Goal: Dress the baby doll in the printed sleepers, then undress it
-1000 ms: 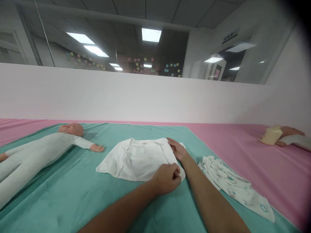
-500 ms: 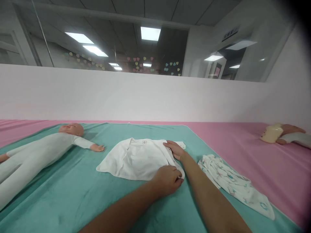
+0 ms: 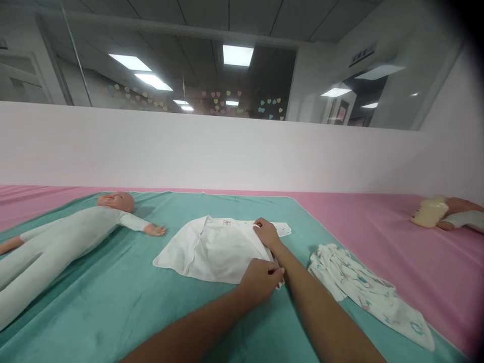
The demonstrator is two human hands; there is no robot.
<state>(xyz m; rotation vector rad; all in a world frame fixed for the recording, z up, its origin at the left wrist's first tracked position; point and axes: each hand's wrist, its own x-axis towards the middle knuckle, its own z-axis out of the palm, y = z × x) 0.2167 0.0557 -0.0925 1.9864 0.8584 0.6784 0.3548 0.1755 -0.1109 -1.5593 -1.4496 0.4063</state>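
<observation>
A white baby shirt (image 3: 223, 252) lies spread on a teal blanket (image 3: 124, 297), a small printed label at its neckline. My left hand (image 3: 260, 281) is closed at the shirt's lower right corner, with the cloth bunched beneath the curled fingers. Farther up, my right hand (image 3: 266, 233) pinches the shirt's right side close to the shoulder. Part of a sleeve with small prints sticks out to the right beyond that hand. My right forearm covers some of the shirt's right edge.
A baby doll (image 3: 71, 232) in a white suit lies on its back at the left. Crumpled patterned baby clothing (image 3: 366, 287) rests to the right. On the pink cover (image 3: 359, 217) at far right are a pale yellow bottle-like object (image 3: 429, 212) and part of another doll (image 3: 467, 212).
My right hand has moved slightly left, folding the shirt's right side inward and baring more sleeve. My left hand still holds the lower corner, now drawn in a little. The view has shifted slightly.
</observation>
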